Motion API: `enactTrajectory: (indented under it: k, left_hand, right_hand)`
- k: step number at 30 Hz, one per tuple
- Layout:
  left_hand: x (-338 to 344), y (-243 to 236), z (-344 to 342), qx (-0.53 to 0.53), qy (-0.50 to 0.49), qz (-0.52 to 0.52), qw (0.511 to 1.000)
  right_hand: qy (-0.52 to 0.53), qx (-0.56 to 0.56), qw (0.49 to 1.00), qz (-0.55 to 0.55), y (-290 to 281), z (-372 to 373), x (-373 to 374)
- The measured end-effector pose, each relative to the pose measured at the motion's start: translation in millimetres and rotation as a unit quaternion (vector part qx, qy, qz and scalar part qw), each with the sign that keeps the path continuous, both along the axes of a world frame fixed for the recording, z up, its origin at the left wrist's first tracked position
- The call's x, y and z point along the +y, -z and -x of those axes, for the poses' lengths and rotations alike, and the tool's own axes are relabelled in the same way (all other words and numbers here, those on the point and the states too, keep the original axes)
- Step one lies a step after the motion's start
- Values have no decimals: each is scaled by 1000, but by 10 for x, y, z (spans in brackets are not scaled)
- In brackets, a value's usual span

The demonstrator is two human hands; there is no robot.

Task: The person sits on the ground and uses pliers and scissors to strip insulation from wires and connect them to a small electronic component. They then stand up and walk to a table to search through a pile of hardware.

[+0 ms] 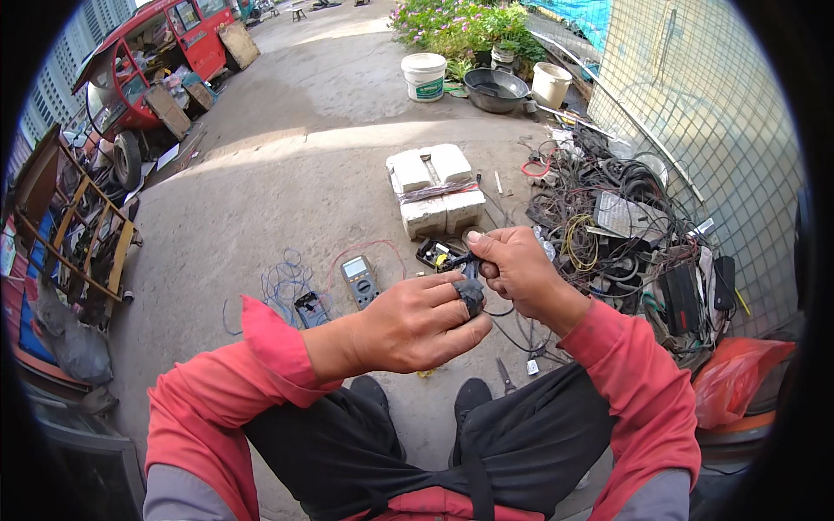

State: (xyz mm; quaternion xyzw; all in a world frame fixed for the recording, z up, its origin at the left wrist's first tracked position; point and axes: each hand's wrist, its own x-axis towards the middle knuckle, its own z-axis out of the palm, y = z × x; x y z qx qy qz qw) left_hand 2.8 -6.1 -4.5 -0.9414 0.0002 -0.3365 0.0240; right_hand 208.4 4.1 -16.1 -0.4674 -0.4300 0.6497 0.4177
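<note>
In front of my knees, my left hand [423,323] is closed around a dark, rounded black piece [470,298] that looks like a roll of electrical tape. Close by on the right, my right hand [521,271] pinches a black cable [466,261] between thumb and forefinger. Part of the cable is hidden behind my fingers. Just beyond my hands lies an opened black device [433,252] with its inner parts showing. A grey multimeter [360,280] rests on the ground to the left, beside a small black box with circuitry [310,309].
A white foam box [440,217] stands ahead. Tangled cables [599,204] are heaped on the right, by a mesh fence [695,113]. Scissors [505,377] lie near my right shoe. Farther off are a white bucket [424,80], a dark basin [495,91] and a red vehicle [165,61].
</note>
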Motion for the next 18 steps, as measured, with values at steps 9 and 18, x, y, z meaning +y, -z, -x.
enactTrajectory:
  k: [9, 18]
  left_hand:
    - [-405, -155, -66, 94, 139, -8, 986]
    - [305, 15, 12, -151, -135, 667, 717]
  right_hand:
    - [63, -70, 992, -81, -25, -205, 126]
    - [-39, -170, 957, -230, 28, -174, 12]
